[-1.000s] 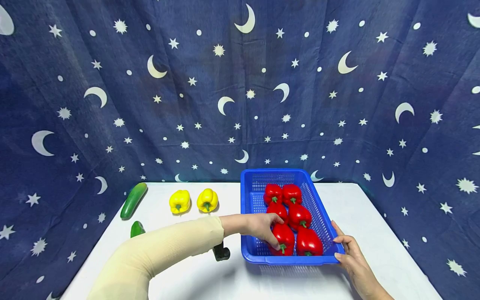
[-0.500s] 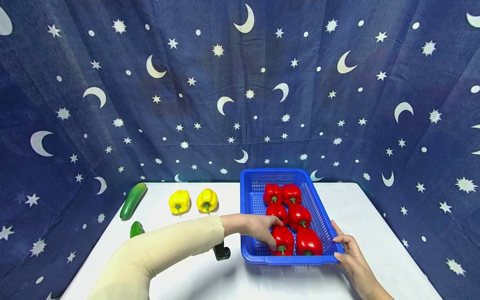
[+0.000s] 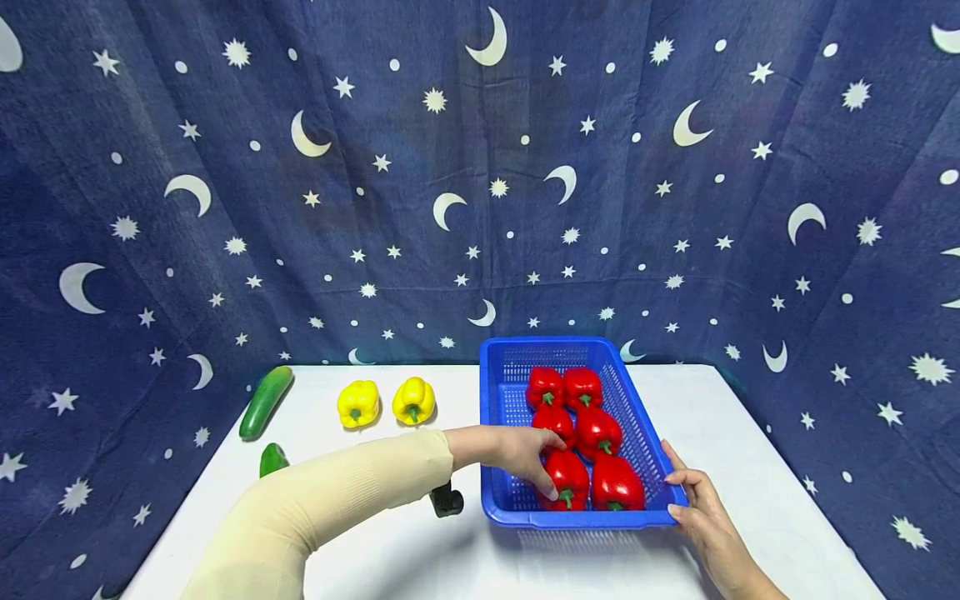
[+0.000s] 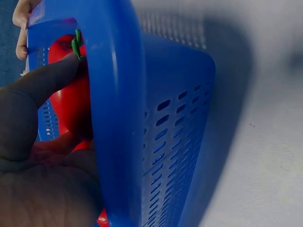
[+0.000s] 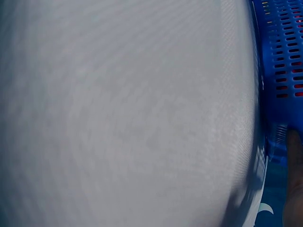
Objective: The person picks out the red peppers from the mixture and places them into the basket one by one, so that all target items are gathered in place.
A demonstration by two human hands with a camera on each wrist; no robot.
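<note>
A blue plastic basket on the white table holds several red bell peppers, set in two columns. My left hand reaches over its left rim and grips the front-left red bell pepper between thumb and fingers. In the left wrist view the thumb lies by the green stem, while the fingers curve around the far side, partly hidden. At the front-right corner, my right hand grips the basket's rim, thumb in front and fingers along the side. The right wrist view shows one finger against the basket's outer wall.
Two yellow bell peppers stand at the back, left of the basket. A cucumber lies near the table's left edge, with another green vegetable partly behind the left sleeve. A star-patterned blue curtain encloses the table.
The left hand has barely moved; its thumb drew slightly left, then came back over the front-left red bell pepper, which shifted a little. The right hand and basket stay in place.
</note>
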